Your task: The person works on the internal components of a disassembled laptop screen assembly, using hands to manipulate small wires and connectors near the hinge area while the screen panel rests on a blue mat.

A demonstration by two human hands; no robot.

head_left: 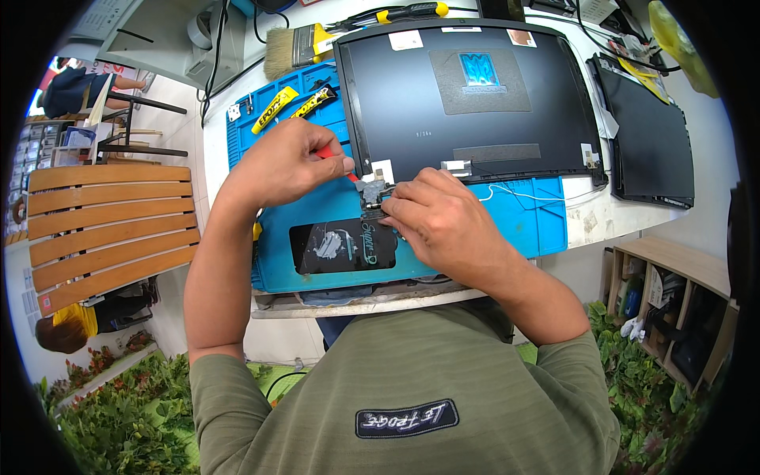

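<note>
My left hand (297, 162) is closed in a pinch on a slim red tool (326, 152), its lower end reaching the corner of a dark laptop lid (396, 131). What kind of tool it is I cannot make out. At that same corner is a grey metal laptop hinge (370, 191), which the fingertips of my right hand (435, 212) grip from the right. Just below, a black rectangular plate (305, 249) lies on a blue work mat (507, 214), with a greyish-white smear (332, 244) across its surface. A thin white cable (514, 191) trails to the right of my right hand.
Two glue tubes, one yellow (275, 109) and one black-and-yellow (314, 102), lie left of the lid. Behind them rests a wide brush (293, 51); a yellow-black screwdriver (412, 11) is at the back. Dark laptop parts (645, 134) stand right. A slatted wooden bench (115, 229) is left.
</note>
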